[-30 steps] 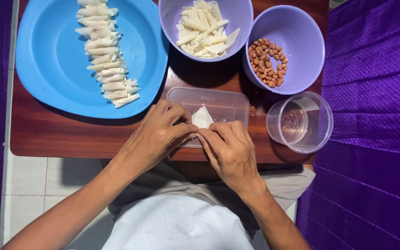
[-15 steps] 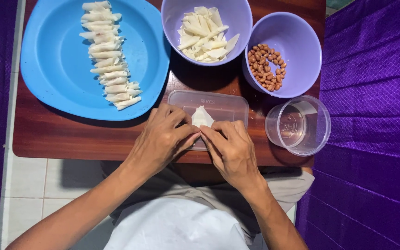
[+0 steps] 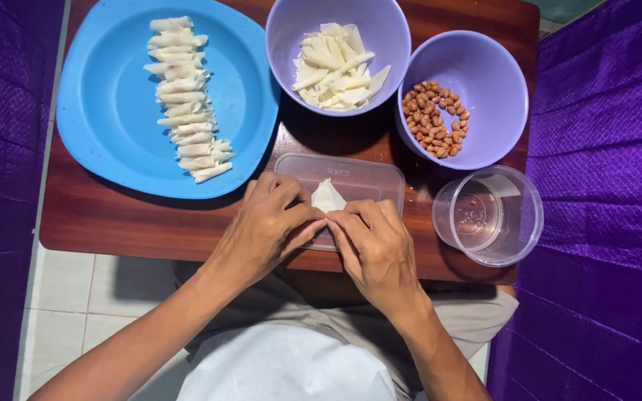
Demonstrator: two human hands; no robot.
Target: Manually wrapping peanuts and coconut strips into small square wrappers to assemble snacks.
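Note:
My left hand (image 3: 269, 226) and my right hand (image 3: 374, 246) meet over a clear rectangular plastic lid (image 3: 365, 178) on the wooden table (image 3: 135, 223). Together their fingertips pinch a small white wrapper piece (image 3: 328, 197), folded to a point that sticks up between them. The lower part of the wrapper is hidden under my fingers. Both thumbs press toward each other at the wrapper's base.
A blue plate (image 3: 105, 126) at the back left holds a row of several rolled white pieces (image 3: 183, 96). One purple bowl (image 3: 291, 37) holds white wrapper strips (image 3: 336, 67), another purple bowl (image 3: 492, 82) holds peanuts (image 3: 435, 119). A clear round cup (image 3: 488, 215) stands at the right. Purple cloth flanks both sides.
My hands stay on the wrapper with only slight finger shifts. The view has drifted a little.

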